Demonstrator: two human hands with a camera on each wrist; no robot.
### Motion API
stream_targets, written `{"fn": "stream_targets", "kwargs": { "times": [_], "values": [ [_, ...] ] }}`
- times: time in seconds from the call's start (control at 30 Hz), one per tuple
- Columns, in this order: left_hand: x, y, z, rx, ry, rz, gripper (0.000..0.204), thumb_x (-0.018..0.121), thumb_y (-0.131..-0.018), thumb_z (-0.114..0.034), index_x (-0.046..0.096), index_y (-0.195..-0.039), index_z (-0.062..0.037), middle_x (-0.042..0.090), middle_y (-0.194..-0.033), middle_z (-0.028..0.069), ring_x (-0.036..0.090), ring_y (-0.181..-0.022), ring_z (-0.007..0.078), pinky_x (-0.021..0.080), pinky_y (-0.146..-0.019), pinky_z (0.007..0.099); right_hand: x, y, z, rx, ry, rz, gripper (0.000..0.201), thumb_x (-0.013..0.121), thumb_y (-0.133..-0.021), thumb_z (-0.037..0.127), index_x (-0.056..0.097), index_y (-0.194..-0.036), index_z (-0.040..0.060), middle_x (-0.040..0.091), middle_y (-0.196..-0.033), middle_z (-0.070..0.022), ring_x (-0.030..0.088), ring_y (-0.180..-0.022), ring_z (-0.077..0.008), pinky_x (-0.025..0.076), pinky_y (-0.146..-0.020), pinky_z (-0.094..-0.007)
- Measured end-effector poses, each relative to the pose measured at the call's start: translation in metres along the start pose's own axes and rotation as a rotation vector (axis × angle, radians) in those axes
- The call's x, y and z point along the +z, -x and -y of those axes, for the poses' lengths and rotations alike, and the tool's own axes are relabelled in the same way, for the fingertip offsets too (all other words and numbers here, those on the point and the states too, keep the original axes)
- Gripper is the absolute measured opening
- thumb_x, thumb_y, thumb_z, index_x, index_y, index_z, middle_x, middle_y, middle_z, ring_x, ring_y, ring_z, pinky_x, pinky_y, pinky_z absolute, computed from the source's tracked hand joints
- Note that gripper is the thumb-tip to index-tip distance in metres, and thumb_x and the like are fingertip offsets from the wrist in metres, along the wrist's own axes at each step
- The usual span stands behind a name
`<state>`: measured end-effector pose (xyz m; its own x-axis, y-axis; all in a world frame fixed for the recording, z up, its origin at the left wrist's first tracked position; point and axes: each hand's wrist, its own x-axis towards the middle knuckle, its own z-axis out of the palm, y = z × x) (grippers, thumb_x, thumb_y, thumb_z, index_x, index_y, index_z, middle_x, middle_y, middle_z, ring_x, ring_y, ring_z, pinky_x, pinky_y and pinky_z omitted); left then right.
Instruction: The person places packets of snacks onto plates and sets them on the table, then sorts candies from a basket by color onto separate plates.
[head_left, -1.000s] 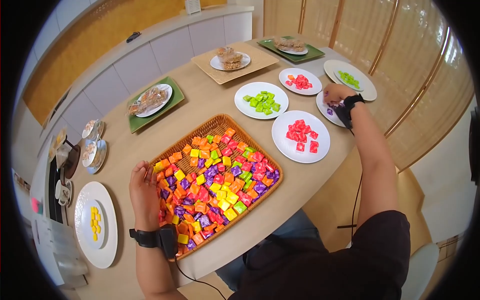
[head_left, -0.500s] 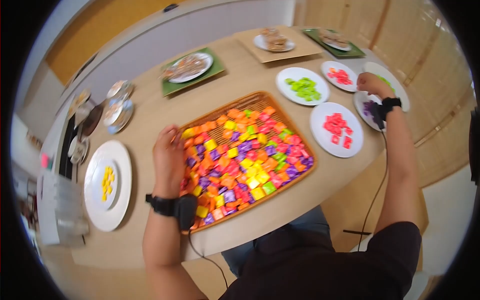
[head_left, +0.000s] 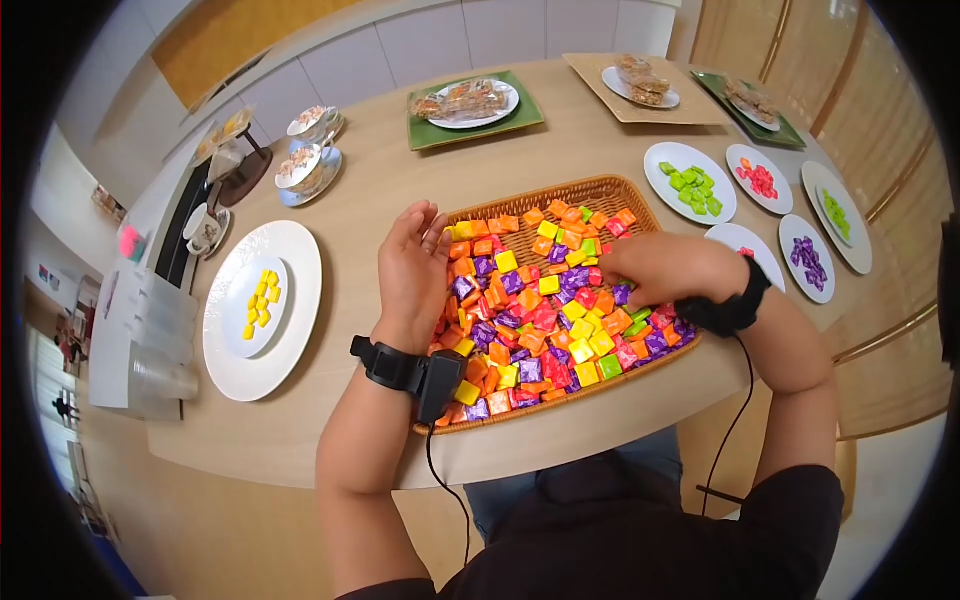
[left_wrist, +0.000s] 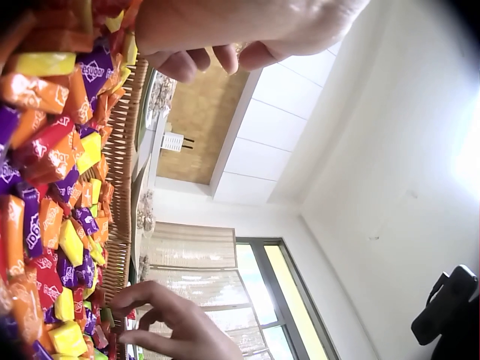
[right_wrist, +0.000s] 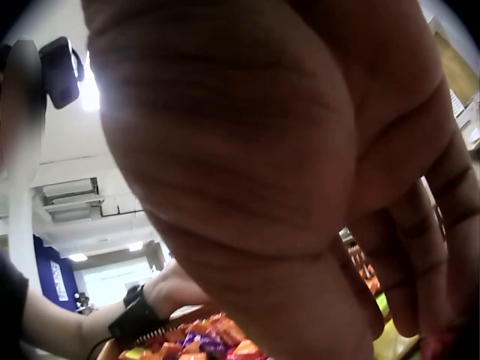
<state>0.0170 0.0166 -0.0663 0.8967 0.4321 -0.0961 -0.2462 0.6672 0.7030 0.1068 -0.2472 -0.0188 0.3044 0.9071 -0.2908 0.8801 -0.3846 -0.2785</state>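
Observation:
A wicker basket holds many wrapped candies in orange, yellow, purple, red and green. Along its left edge is the left hand, palm facing the candies and fingers loosely bent, holding nothing visible. The right hand reaches over the basket's right side, fingertips down by the candies. In the left wrist view the right hand has thumb and fingers bent and parted near the basket edge; no candy is visible between them. Its palm fills most of the right wrist view, with candies below.
Right of the basket are plates of green, red and purple candies; the right wrist partly covers another plate. A large plate with yellow candies lies left. Behind stand cups and a green tray of wrapped snacks.
The right hand has moved from the purple-candy plate back left to the basket. The left hand remains at the basket's left edge. The head view has turned left.

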Motion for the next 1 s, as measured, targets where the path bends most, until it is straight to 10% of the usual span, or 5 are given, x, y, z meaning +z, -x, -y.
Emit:
{"fn": "stream_targets", "kwargs": {
  "times": [0.27, 0.77, 1.0],
  "values": [
    [0.004, 0.000, 0.000, 0.007, -0.006, -0.011, 0.026, 0.049, -0.083, -0.015, 0.047, -0.106, -0.0024, 0.050, -0.099, 0.0051, 0.049, -0.090, 0.0155, 0.042, -0.079, 0.0251, 0.006, -0.034, 0.009, 0.090, -0.176, -0.039, 0.041, 0.059, -0.073, 0.000, 0.045, -0.112, 0.0026, 0.055, -0.083, -0.0140, 0.057, -0.081, -0.0292, 0.045, -0.069, -0.0372],
    [-0.004, -0.005, 0.002, -0.029, 0.096, 0.009, 0.022, 0.048, -0.085, -0.014, 0.048, -0.102, -0.0004, 0.051, -0.096, 0.0085, 0.052, -0.088, 0.0173, 0.046, -0.078, 0.0255, -0.015, -0.116, -0.001, -0.191, -0.692, -0.561, 0.021, 0.056, -0.076, -0.001, 0.056, -0.097, 0.0002, 0.059, -0.086, -0.0067, 0.057, -0.081, -0.0143, 0.047, -0.073, -0.0274],
    [0.005, 0.003, 0.004, -0.485, 0.102, 0.348, 0.039, 0.037, -0.093, -0.030, 0.042, -0.113, 0.0033, 0.051, -0.108, 0.0190, 0.053, -0.103, 0.0272, 0.046, -0.089, 0.0319, -0.006, -0.106, 0.009, -0.221, -0.932, -0.565, 0.022, 0.056, -0.080, 0.001, 0.054, -0.102, -0.0005, 0.057, -0.093, -0.0045, 0.054, -0.087, -0.0112, 0.046, -0.080, -0.0252]
  ]
}}
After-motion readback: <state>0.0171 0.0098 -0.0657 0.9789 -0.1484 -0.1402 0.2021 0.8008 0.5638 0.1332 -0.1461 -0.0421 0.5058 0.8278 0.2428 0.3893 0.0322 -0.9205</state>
